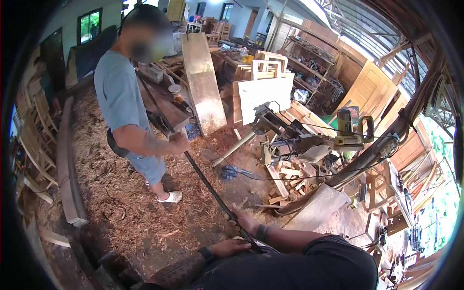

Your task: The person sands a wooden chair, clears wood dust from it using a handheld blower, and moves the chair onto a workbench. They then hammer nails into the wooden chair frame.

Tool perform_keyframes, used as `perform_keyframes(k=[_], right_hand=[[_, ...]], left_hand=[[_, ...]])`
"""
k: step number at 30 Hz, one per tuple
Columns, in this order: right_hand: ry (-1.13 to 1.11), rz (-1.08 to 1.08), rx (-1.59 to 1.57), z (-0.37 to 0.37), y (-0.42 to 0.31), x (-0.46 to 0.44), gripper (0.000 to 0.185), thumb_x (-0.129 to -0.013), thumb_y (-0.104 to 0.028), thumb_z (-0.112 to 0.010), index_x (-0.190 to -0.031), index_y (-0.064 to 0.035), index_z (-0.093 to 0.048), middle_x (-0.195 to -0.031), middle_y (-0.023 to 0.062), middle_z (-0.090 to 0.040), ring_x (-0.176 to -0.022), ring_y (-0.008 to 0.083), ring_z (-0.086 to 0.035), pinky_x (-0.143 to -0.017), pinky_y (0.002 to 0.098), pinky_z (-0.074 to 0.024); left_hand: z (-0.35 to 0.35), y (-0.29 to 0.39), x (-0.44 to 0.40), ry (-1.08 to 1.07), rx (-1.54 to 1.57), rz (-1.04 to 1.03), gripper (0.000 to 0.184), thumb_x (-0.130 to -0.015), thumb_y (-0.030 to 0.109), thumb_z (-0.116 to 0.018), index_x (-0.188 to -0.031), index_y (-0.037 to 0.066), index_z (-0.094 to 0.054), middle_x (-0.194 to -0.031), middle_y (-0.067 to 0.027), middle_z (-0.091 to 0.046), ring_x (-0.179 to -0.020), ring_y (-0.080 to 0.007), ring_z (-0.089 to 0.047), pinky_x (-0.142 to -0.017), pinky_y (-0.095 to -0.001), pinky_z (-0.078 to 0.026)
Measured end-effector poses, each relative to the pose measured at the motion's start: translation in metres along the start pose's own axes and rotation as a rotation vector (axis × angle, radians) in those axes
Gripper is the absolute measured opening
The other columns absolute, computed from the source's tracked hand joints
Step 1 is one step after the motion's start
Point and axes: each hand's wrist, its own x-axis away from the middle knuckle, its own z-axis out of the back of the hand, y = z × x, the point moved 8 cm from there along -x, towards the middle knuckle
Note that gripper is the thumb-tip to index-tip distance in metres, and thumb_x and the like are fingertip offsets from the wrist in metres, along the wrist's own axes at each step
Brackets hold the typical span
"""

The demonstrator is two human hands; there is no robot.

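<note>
Your right hand (245, 221) is closed around the long dark bar (205, 181), a little way up from its low end. Your left hand (232, 247) is by that low end, next to your dark shirt (290, 268). I can't tell if it grips the bar or just rests by it. The bar slants up and away from you to the other person (121, 92), who has a hand (180, 143) around it too.

Hold the bar firmly with your right hand, so it does not twist or slip. Mind the low end, as it sits right near your belly. Move gently, because a push from you can shove the other person. It helps to talk to each other before you tip or turn it.

Look out for your feet. Curly wood shavings (121, 208) are all over the floor and may be slippery. A blue tool (229, 172) lies there, and a thin cord (270, 180) runs near it, so you could trip. To the right are a big machine (307, 145) and a pile of wood bits (292, 176). A wide board (203, 82) stands behind the bar, so don't swing into it.
</note>
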Motion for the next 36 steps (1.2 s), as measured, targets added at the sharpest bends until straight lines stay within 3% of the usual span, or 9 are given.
perform_keyframes(k=[8, 11, 12, 14, 15, 27, 28, 31, 36], right_hand=[[0.152, 0.159, 0.428, 0.012, -0.013, 0.001, 0.064, -0.106, -0.065, -0.041, -0.104, -0.0073, -0.068, -0.067, 0.0020, -0.058, -0.054, 0.0167, -0.052, -0.050, 0.0345, -0.0431], [0.256, 0.304, 0.635, 0.013, -0.028, 0.010, 0.064, -0.105, -0.066, -0.043, -0.113, -0.0062, -0.067, -0.078, 0.0066, -0.064, -0.062, 0.0192, -0.057, -0.058, 0.0373, -0.0485], [0.306, 0.351, 0.668, 0.026, -0.029, 0.006, 0.065, -0.105, -0.065, -0.044, -0.117, -0.0054, -0.066, -0.083, 0.0087, -0.065, -0.065, 0.0206, -0.058, -0.061, 0.0383, -0.0502], [0.240, 0.087, 0.364, -0.012, -0.024, 0.027, 0.055, -0.106, -0.060, -0.045, -0.100, -0.0091, -0.066, -0.078, 0.0066, -0.061, -0.065, 0.0181, -0.057, -0.058, 0.0342, -0.0474], [0.235, -0.046, 0.222, -0.031, -0.018, 0.044, 0.053, -0.107, -0.058, -0.045, -0.092, -0.0110, -0.066, -0.075, 0.0055, -0.060, -0.064, 0.0169, -0.057, -0.057, 0.0321, -0.0459], [0.313, 0.043, 0.399, 0.040, -0.045, -0.051, 0.053, -0.104, -0.058, -0.049, -0.110, -0.0079, -0.066, -0.091, 0.0118, -0.066, -0.075, 0.0245, -0.064, -0.067, 0.0362, -0.0523], [0.323, 0.045, 0.422, 0.049, -0.048, -0.052, 0.054, -0.104, -0.058, -0.049, -0.112, -0.0077, -0.066, -0.092, 0.0123, -0.067, -0.076, 0.0252, -0.065, -0.068, 0.0365, -0.0528], [0.376, 0.036, 0.519, 0.108, -0.056, -0.052, 0.055, -0.103, -0.058, -0.050, -0.116, -0.0069, -0.066, -0.096, 0.0139, -0.069, -0.079, 0.0271, -0.066, -0.071, 0.0376, -0.0544], [0.496, -0.091, 0.770, 0.197, -0.068, -0.080, 0.059, -0.102, -0.058, -0.051, -0.124, -0.0056, -0.066, -0.102, 0.0165, -0.072, -0.083, 0.0303, -0.069, -0.075, 0.0392, -0.0570]], left_hand=[[-0.012, 0.044, 0.021, 0.022, -0.207, 0.056, 0.051, -0.111, 0.038, -0.051, -0.144, 0.000, -0.058, -0.139, -0.0073, -0.064, -0.128, -0.0147, -0.055, -0.114, -0.0299, -0.039], [-0.001, 0.006, 0.001, -0.022, -0.153, 0.013, 0.048, -0.110, 0.035, -0.052, -0.144, 0.000, -0.058, -0.141, -0.0090, -0.063, -0.130, -0.0191, -0.056, -0.115, -0.0320, -0.039], [-0.005, 0.019, -0.006, -0.117, -0.338, -0.243, 0.049, -0.110, 0.036, -0.051, -0.146, 0.003, -0.056, -0.146, -0.0108, -0.059, -0.135, -0.0217, -0.052, -0.118, -0.0342, -0.035], [-0.014, 0.025, 0.016, -0.165, -0.715, -0.730, 0.051, -0.111, 0.038, -0.048, -0.151, 0.008, -0.053, -0.155, -0.0143, -0.051, -0.145, -0.0271, -0.043, -0.123, -0.0385, -0.029], [-0.012, 0.023, 0.017, -0.135, -0.776, -0.789, 0.050, -0.110, 0.037, -0.049, -0.150, 0.007, -0.054, -0.153, -0.0144, -0.052, -0.144, -0.0272, -0.045, -0.122, -0.0387, -0.031], [0.007, -0.040, 0.032, 0.222, -1.016, -0.600, 0.039, -0.106, 0.024, -0.054, -0.139, 0.004, -0.063, -0.137, -0.0158, -0.067, -0.124, -0.0282, -0.062, -0.106, -0.0413, -0.047], [0.008, -0.046, 0.036, 0.243, -0.973, -0.590, 0.038, -0.106, 0.023, -0.055, -0.138, 0.004, -0.064, -0.135, -0.0159, -0.068, -0.122, -0.0283, -0.063, -0.105, -0.0415, -0.048], [0.017, -0.066, 0.034, 0.263, -0.195, -0.418, 0.040, -0.098, 0.029, -0.067, -0.127, 0.003, -0.070, -0.118, -0.0130, -0.076, -0.107, -0.0229, -0.069, -0.097, -0.0373, -0.052], [0.047, -0.023, 0.079, 0.805, -0.321, -0.307, 0.028, -0.096, 0.029, -0.070, -0.104, 0.003, -0.075, -0.100, -0.0164, -0.074, -0.095, -0.0318, -0.070, -0.085, -0.0419, -0.054]])
